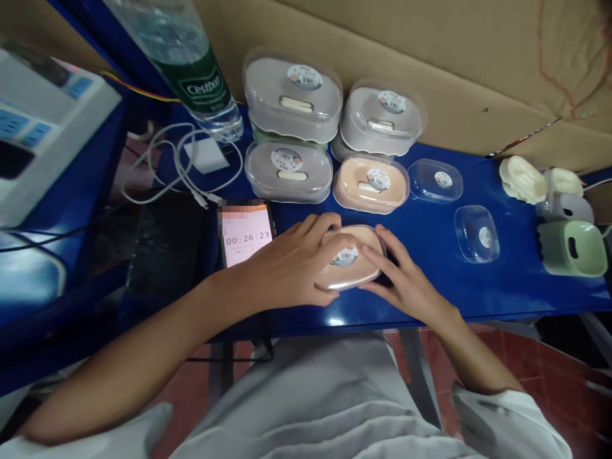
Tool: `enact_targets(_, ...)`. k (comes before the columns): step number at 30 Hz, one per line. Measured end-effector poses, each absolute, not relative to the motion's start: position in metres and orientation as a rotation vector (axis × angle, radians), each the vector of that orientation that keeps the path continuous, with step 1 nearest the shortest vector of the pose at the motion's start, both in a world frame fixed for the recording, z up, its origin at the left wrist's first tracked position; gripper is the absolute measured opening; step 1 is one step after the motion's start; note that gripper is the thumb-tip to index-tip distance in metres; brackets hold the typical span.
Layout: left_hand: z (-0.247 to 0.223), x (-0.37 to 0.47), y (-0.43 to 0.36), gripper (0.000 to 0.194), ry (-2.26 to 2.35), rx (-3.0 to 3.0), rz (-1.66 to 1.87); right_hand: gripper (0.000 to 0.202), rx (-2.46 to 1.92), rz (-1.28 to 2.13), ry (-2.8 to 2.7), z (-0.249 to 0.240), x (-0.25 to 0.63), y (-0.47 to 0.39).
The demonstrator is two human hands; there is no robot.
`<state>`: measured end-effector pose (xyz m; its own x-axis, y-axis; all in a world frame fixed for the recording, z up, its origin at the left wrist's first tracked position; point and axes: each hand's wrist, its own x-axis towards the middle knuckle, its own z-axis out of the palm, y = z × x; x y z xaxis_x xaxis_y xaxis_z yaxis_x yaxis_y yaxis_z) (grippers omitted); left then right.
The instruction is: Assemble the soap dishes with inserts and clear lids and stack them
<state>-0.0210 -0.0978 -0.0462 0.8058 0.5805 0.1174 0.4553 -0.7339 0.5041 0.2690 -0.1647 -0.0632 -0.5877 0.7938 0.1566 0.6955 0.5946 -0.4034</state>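
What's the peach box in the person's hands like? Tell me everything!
The peach box is rounded and oblong, with a shiny, clear lid that looks like plastic. A round printed sticker is on top. It seems closed, lid upward, near the front of the blue table. The left hand grips one end and the right hand holds the other. I can't tell whether its bottom touches the table.

Pale grey garment (306,382), smooth in front and crossed by soft folds nearer the waist, with loose, whitish, wide-mouthed sleeves (514,417); forearms (134,354) and fingers (383,263) bare.
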Motion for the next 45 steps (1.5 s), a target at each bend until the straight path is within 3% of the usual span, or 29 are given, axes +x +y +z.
enact_targets(6, -0.044, -0.024, -0.092, 0.07, 0.675, 2.557, 0.446, 0.094, -1.15, 0.452, -2.528, -0.06, 0.268, -0.158)
enact_targets(9, -0.03, -0.035, -0.085, 0.068, 0.682, 2.598, 0.564, 0.094, -1.094, 0.294, -2.508, -0.046, 0.261, -0.146)
enact_targets(14, -0.013, -0.068, -0.057, 0.059, 0.847, 2.683, 0.89, 0.091, -1.089, 0.015, -2.515, -0.022, 0.224, -0.084)
enact_targets(17, -0.02, -0.084, -0.04, 0.065, 0.963, 2.661, 1.015, 0.081, -1.118, -0.022, -2.539, -0.023, 0.201, -0.043)
enact_targets(22, -0.028, -0.086, -0.033, 0.054, 1.128, 2.721, 0.966, 0.085, -1.183, -0.048, -2.595, -0.015, 0.194, -0.024)
enact_targets(29, -0.014, -0.08, -0.045, 0.051, 1.353, 2.76, 0.793, 0.073, -1.532, -0.306, -2.357, 0.015, 0.299, -0.069)
enact_targets(33, -0.009, -0.077, -0.052, 0.048, 1.273, 2.762, 0.855, 0.07, -2.102, -0.531, -2.038, -0.027, 0.378, -0.125)
enact_targets(35, -0.008, -0.072, -0.058, 0.045, 1.201, 2.806, 0.891, 0.068, -2.247, -0.484, -1.983, -0.054, 0.403, -0.153)
enact_targets(39, -0.01, -0.06, -0.07, 0.038, 1.037, 2.924, 0.92, 0.062, -2.183, -0.276, -2.04, -0.074, 0.432, -0.172)
enact_targets(45, -0.019, -0.051, -0.072, 0.03, 0.906, 2.971, 0.922, 0.063, -2.122, -0.274, -1.914, -0.037, 0.483, -0.097)
